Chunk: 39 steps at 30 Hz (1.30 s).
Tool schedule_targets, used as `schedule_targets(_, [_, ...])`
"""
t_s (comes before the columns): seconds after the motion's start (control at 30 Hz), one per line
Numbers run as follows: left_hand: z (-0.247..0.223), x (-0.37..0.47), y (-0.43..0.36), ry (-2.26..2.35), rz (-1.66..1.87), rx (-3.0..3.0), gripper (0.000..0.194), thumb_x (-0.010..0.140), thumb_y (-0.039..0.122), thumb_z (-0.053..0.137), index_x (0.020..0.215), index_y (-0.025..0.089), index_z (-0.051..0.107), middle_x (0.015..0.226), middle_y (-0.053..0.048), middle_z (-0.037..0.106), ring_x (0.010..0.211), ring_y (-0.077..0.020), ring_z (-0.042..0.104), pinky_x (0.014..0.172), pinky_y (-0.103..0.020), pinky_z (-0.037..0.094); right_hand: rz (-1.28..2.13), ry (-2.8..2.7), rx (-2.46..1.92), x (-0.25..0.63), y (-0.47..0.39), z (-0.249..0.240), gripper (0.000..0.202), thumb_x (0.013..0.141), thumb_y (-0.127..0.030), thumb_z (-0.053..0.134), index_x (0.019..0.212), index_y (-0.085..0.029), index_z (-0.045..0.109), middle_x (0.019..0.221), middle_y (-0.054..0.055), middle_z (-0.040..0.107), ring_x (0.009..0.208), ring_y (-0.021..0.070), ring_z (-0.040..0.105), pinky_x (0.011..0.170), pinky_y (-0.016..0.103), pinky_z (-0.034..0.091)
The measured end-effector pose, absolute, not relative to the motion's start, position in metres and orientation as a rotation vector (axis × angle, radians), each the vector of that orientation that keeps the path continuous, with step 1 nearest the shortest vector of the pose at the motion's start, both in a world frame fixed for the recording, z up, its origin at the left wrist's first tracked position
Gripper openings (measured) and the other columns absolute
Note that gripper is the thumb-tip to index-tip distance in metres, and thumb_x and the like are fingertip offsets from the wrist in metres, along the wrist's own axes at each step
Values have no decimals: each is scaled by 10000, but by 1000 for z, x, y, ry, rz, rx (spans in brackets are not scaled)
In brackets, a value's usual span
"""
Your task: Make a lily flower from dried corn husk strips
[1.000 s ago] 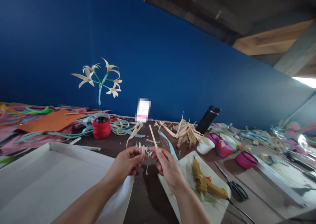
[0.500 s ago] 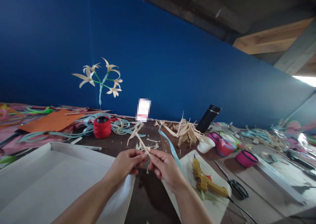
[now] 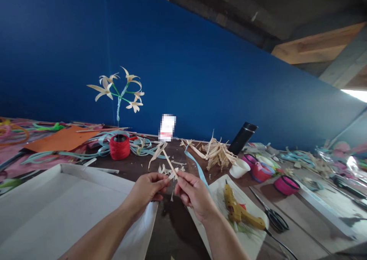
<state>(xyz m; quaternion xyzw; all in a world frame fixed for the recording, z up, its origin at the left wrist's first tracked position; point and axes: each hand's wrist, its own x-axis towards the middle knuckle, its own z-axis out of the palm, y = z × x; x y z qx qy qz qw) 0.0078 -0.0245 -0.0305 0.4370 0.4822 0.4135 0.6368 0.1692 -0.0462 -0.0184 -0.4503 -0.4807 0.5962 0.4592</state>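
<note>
My left hand (image 3: 151, 191) pinches a small pale piece of dried husk (image 3: 171, 176) between thumb and fingers. Close beside it, my right hand (image 3: 195, 194) grips the lower end of a thin, pale stick-like strip (image 3: 169, 162), which slants up and to the left. Where strip and husk meet, the fingertips partly cover them. Pale husk scraps (image 3: 163, 169) lie on the dark table (image 3: 172, 229) just beyond the hands, beside a longer curled husk strip (image 3: 156, 155).
To the left are a white tray (image 3: 86, 210), a red spool (image 3: 119, 148) and a husk flower spray (image 3: 119, 99). On the right lie a husk pile (image 3: 219, 155), a yellow glue gun (image 3: 237, 210) on paper, scissors (image 3: 275, 218) and a black bottle (image 3: 243, 137).
The right hand has moved slightly right with the strip, opening a small gap between the fingertips. My left hand has stayed nearly in place. The whole view has shifted a little.
</note>
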Motion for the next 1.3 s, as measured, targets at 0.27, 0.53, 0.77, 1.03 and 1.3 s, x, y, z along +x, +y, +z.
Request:
schedule_targets(0.27, [-30, 6, -25, 1164, 949, 1054, 336, 598, 446, 698, 715, 135, 645, 578, -2, 593, 521, -92, 523, 445, -170, 389, 1384, -1464, -1181, 168, -45, -26, 414, 818, -385, 539, 1197, -220, 560, 570, -28, 563, 356, 38, 326, 347, 162, 210])
schedule_targets(0.53, [-28, 8, -26, 1198, 981, 1078, 299, 584, 414, 695, 616, 141, 579, 527, 16, 563, 473, -91, 500, 441, -197, 414, 593, -1801, -1343, 162, -53, -25, 383, 831, -148, 441, 1119, -309, 635, 761, 14, 671, 666, 148, 588, 648, 253, 458])
schedule_targets(0.77, [-26, 10, -26, 1164, 990, 1003, 307, 566, 407, 707, 619, 137, 571, 519, 26, 554, 448, -72, 481, 453, -194, 419, 482, -1605, -1383, 169, -40, -31, 405, 799, -151, 462, 1157, -266, 613, 802, 37, 679, 651, 151, 589, 632, 259, 464])
schedule_targets(1.03, [-32, 6, -23, 1167, 1049, 1023, 336, 591, 438, 687, 690, 122, 629, 588, -8, 591, 536, -106, 532, 508, -220, 456, 1533, -1221, -1112, 167, -44, -23, 602, 800, -399, 569, 1341, -211, 385, 590, -9, 580, 349, 27, 280, 339, 148, 163])
schedule_targets(1.3, [-35, 8, -22, 1198, 1018, 1043, 295, 568, 411, 695, 627, 140, 597, 542, 20, 569, 491, -94, 518, 480, -203, 431, 917, -1653, -1241, 155, -43, -37, 317, 837, -271, 490, 1112, -249, 646, 679, 17, 645, 544, 121, 540, 533, 233, 437])
